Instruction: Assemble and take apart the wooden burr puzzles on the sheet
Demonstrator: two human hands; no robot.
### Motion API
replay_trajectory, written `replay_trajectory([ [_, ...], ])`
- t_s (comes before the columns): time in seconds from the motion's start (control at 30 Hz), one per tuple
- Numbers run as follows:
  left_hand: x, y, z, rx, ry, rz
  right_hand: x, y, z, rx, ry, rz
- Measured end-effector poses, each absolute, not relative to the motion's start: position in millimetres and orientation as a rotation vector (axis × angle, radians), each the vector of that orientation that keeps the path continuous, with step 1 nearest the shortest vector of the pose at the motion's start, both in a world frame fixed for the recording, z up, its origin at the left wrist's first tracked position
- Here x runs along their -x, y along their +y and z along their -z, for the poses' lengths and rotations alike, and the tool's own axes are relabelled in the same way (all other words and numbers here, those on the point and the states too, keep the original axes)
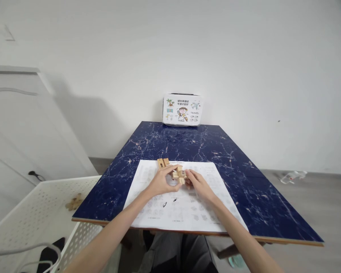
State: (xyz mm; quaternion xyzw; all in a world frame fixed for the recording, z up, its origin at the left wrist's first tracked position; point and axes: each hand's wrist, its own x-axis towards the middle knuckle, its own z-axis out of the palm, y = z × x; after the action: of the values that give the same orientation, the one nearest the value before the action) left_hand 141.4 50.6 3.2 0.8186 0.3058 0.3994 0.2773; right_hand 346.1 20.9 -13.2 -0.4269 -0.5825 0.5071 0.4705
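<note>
Pinching a wooden burr puzzle (181,173) above the printed sheet (184,214), the left hand (160,182) curls thumb and fingertips around its left side, while the right hand (199,184) grips its right end. The puzzle looks light, rigid and dry-surfaced, unlikely to slip or break, though its crossed bars may slide apart; opposite bar ends seem the best hold. Two separate wooden bars (166,162) lie at the sheet's far edge, left of its middle. Beneath the sheet spreads a blue marble-patterned counter (182,143). Well beyond the sheet, a white cartoon-printed case (182,110) stands upright before a plain pale wall (182,49).
</note>
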Motion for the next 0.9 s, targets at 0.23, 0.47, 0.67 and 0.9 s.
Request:
replay_trajectory([
  [0.23,-144,49,-8,-2.027,0.881,-0.893,-348,27,14,0.995,-1.006,-1.483],
  [0.47,-144,54,-2,-1.968,0.880,-0.883,-369,43,22,0.771,-0.486,-1.344],
  [0.67,-144,54,-4,-1.984,0.875,-0.892,-379,48,29,0.716,-0.341,-1.175],
  [0.9,-145,57,0,-1.982,0.960,-0.986,-383,48,31,0.707,-0.307,-1.174],
])
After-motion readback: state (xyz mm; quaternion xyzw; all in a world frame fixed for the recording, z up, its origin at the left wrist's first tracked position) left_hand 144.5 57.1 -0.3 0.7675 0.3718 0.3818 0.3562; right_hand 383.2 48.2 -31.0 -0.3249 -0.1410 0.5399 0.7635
